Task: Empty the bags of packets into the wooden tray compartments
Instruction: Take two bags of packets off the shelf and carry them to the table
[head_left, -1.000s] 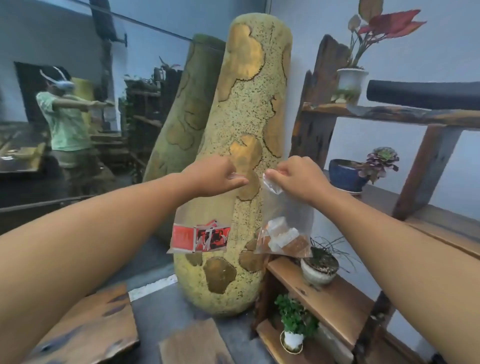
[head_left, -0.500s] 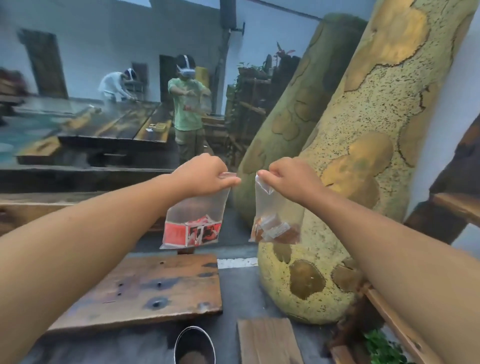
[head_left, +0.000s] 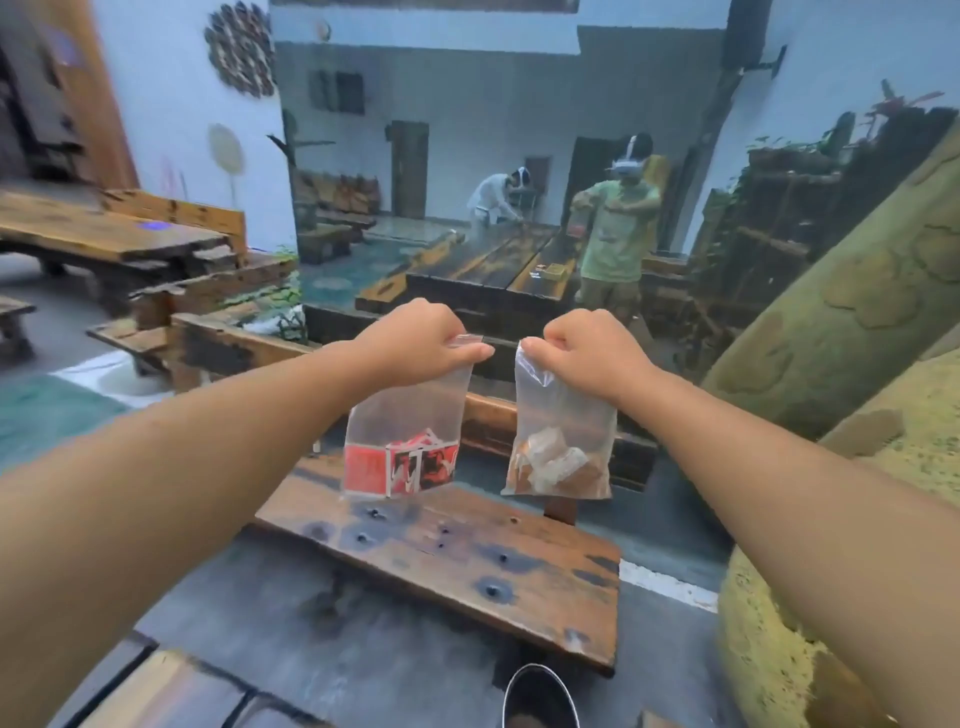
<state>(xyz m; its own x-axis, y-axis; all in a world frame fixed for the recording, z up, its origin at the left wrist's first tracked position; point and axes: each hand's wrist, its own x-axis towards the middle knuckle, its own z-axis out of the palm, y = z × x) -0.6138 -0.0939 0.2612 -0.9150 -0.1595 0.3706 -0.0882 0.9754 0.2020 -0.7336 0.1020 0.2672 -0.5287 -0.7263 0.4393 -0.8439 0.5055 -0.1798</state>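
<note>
the left hand (head_left: 415, 338) pinches the top edge of a clear, thin plastic zip bag (head_left: 415, 405), its fingers (head_left: 472, 354) and thumb pressed together on the seal strip. the bag hangs flat and square in the air above a low plank bench (head_left: 467, 566). at its bottom lie glossy red packets (head_left: 395, 467), flat and rectangular, with black and white print too blurred to read. just beside it, with a narrow gap between, the right hand (head_left: 587, 364) grips the crumpled top corner of a second clear bag (head_left: 566, 410), its fingers (head_left: 535, 347) clamped on the plastic. this bag sags more and holds small tan and whitish packets (head_left: 553, 462) heaped at the bottom, any lettering too small to tell. the bench is a thick slab of worn orange-brown wood with dark knots and holes. at the right stands a huge rounded vase (head_left: 769, 649) with grainy, speckled yellow skin. behind, a large mirror (head_left: 467, 130) reflects a person in a green shirt (head_left: 618, 228).
</note>
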